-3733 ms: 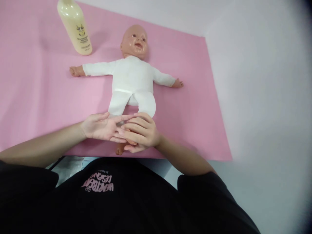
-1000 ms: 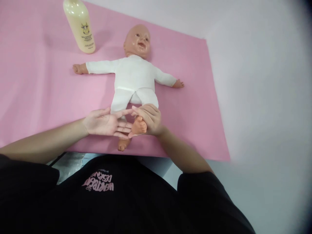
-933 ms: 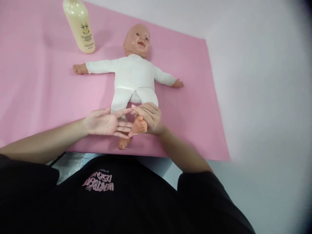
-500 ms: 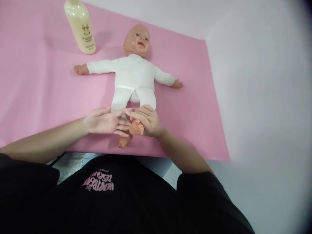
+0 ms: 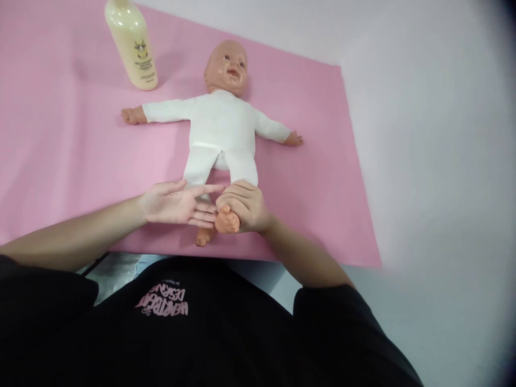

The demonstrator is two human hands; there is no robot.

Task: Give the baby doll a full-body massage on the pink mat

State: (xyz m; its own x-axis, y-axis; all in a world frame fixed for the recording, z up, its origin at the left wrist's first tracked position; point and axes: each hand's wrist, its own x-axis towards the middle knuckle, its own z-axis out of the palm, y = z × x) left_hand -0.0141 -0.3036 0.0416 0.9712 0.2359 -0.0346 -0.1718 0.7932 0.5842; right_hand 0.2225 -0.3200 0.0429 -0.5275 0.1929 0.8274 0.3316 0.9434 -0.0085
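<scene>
A baby doll (image 5: 221, 124) in a white suit lies face up on a pink mat (image 5: 72, 145), arms spread, feet toward me. My right hand (image 5: 244, 205) is wrapped around one of the doll's bare feet (image 5: 226, 221), whose toes stick out by my thumb. My left hand (image 5: 177, 203) lies flat and open beside it, fingers stretched toward the right hand and touching the doll's leg. The doll's other foot (image 5: 202, 237) shows just below my left fingers.
A cream lotion bottle (image 5: 132, 43) stands at the far left of the mat, beyond the doll's arm. The mat's near edge runs just in front of my black shirt (image 5: 181, 322). White table surface (image 5: 423, 134) lies to the right.
My right hand has slid down the doll's leg toward the foot and closed tighter around it. The left hand has stayed nearly still, flat beside the leg.
</scene>
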